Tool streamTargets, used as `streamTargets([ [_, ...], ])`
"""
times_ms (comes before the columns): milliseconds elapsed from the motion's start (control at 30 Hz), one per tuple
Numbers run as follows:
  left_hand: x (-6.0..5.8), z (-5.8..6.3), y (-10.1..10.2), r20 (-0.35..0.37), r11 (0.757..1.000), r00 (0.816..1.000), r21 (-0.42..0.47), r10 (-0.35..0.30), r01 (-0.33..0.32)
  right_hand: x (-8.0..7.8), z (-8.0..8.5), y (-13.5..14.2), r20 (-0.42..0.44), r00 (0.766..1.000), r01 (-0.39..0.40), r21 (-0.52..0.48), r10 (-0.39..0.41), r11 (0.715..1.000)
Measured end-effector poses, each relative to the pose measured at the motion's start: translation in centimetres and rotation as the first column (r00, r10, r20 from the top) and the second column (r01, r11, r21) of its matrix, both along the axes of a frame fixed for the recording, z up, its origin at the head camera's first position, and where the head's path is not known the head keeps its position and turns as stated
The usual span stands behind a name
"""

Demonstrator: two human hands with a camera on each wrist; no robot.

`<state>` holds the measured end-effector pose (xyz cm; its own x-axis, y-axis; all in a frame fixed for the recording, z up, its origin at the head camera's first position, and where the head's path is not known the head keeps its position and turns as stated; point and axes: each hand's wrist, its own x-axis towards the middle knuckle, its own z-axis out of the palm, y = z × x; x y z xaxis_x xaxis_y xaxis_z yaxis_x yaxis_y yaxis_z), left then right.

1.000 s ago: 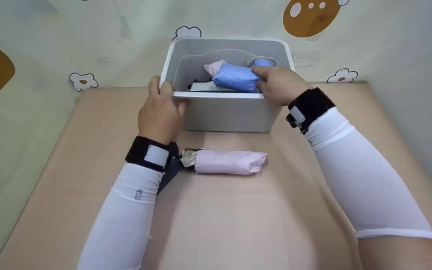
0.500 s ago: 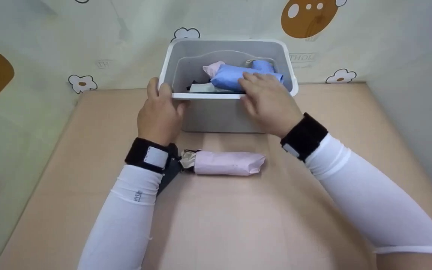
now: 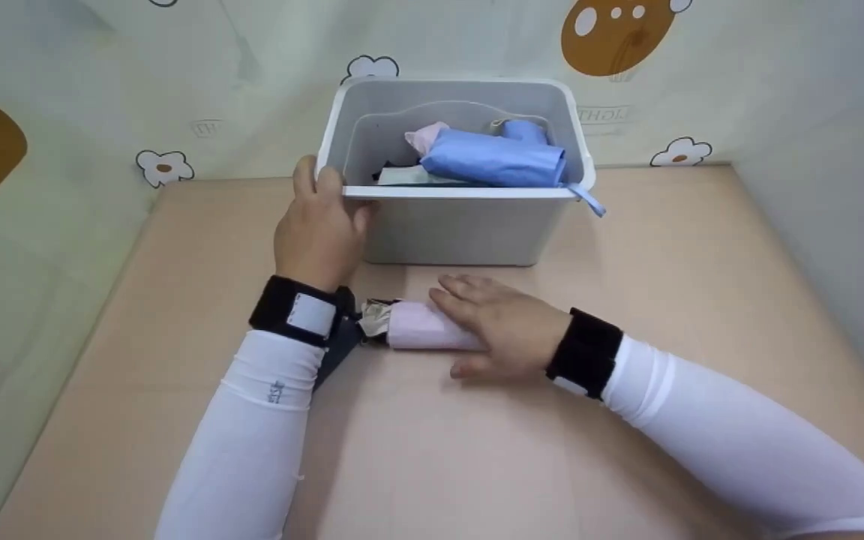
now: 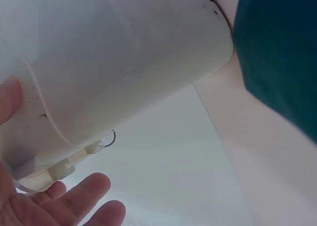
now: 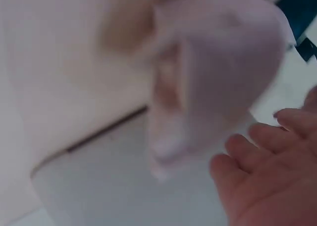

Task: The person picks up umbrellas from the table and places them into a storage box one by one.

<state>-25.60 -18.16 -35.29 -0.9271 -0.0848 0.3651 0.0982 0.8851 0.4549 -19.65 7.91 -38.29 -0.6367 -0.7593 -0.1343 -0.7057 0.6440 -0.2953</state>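
Observation:
A light grey bin (image 3: pixel 451 229) with a white rim stands at the back of the table. My left hand (image 3: pixel 319 229) grips its front left corner, fingers at the side and thumb at the front. On the table before the bin lies a pink cloth-covered roll (image 3: pixel 428 328) with a crumpled beige end, looking like a folded umbrella. My right hand (image 3: pixel 511 326) is over its right end, fingers extended; the right wrist view shows the fingers apart from the roll. A similar blue roll (image 3: pixel 492 156) lies in the bin, its strap (image 3: pixel 588 200) hanging over the rim.
Also inside the bin are a second blue bundle (image 3: pixel 526 132), a pink piece (image 3: pixel 426 138) and a pale flat thing (image 3: pixel 402 175). A dark teal thing (image 3: pixel 338 352) lies partly under my left wrist. Patterned cloth (image 3: pixel 469 37) hangs behind and beside the table.
My right hand has let go of the blue roll in the bin and moved down and toward me, over the pink roll. The left hand has stayed on the bin.

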Motion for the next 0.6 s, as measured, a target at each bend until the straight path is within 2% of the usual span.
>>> streamTargets([
  [133, 0.0, 0.0, -0.1, -0.002, 1.0, 1.0, 0.001, 0.0, 0.0, 0.6, -1.8, -0.2, 0.027, 0.999, 0.031, 0.07, -0.033, 0.997],
  [367, 0.0, -0.2, 0.0, -0.007, 1.0, 1.0, 0.003, 0.002, -0.002, 0.2, -2.9, -0.1, -0.102, 0.995, 0.017, -0.008, -0.017, 1.0],
  [500, 0.0, -0.2, 0.1, -0.002, 1.0, 1.0, 0.003, -0.001, 0.001, -0.1, -2.1, 0.5, -0.117, 0.993, 0.015, -0.048, -0.02, 0.999],
  [600, 0.0, -0.1, -0.1, 0.006, 1.0, 1.0, 0.004, -0.003, 0.003, -0.5, -0.4, 1.4, -0.1, 0.995, 0.01, -0.118, -0.022, 0.993],
])
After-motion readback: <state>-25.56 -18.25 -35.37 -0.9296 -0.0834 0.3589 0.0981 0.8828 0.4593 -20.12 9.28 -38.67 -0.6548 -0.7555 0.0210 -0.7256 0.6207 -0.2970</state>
